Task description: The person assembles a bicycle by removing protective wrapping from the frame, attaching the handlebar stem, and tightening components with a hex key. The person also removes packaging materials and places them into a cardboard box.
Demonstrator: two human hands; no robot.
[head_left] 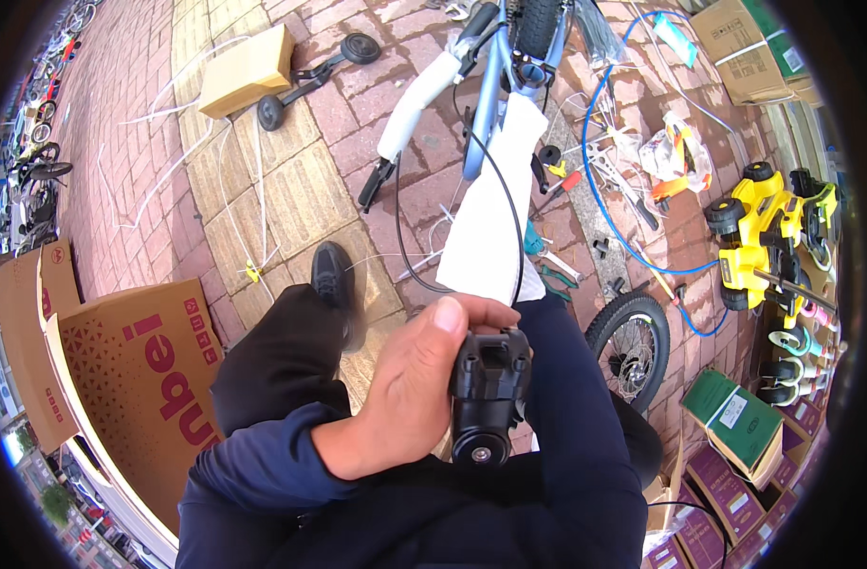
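My left hand [405,384] is closed round a black bicycle stem [490,408] in front of my body, thumb on top and fingers curled over its far side. A round cap with a bolt shows at the stem's near end. My right arm, in a dark blue sleeve, reaches forward beside the stem; its hand is hidden. Just beyond lies a tube in white wrapping [490,213], with a black cable [505,180] looping past it. Farther off is a light blue bicycle frame [488,104] with a white-wrapped handlebar [419,104].
An open cardboard box [139,370] stands at left. Training wheels [315,76] lie by a small carton [249,71]. At right are a spoked wheel [631,351], a blue hose [590,171], scattered tools, a yellow ride-on toy [761,237] and a green box [732,422]. Loose straps cross the paving.
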